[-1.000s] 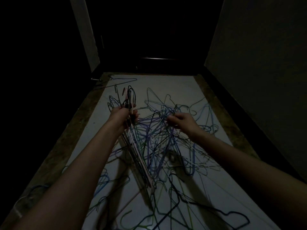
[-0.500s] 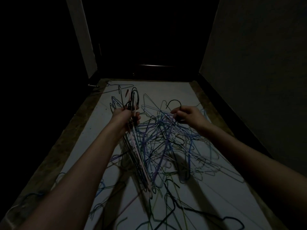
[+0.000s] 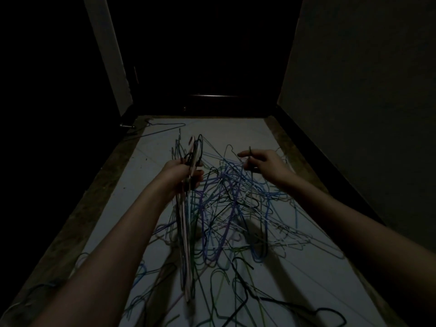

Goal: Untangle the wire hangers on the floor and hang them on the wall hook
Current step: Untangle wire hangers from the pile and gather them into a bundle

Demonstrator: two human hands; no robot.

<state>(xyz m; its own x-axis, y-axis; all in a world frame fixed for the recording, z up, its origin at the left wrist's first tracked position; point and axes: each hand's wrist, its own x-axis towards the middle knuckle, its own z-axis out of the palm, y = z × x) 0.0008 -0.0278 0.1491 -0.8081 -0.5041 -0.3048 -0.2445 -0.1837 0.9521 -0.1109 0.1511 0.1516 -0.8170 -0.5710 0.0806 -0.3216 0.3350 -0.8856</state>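
A gathered bundle of hangers (image 3: pixel 187 208) is gripped in the left hand (image 3: pixel 182 175), the fingers curled tight round the necks so that the hooks stand above the fist and the long bodies hang down toward the floor (image 3: pixel 236 131). A single dark hanger (image 3: pixel 250 159) is pinched near its hook between the thumb and fingertips of the right hand (image 3: pixel 264 162), the remaining fingers being loosely bent. Compared with half a second ago, the right hand is seen slightly higher and farther from the heap, and the dark hook is held more upright, which suggests that this hanger is being drawn out of the tangled pile (image 3: pixel 236 208). The pile itself is spread over the pale floor between and below the two forearms, with blue, purple, green and black wires crossed over one another and more loose hangers lying nearer the camera. It cannot be told whether the lifted hanger is yet free of its neighbours. No wall hook can be made out in the dark surroundings, so the hanging step is judged to be some way off, with most of the untangling left to do.
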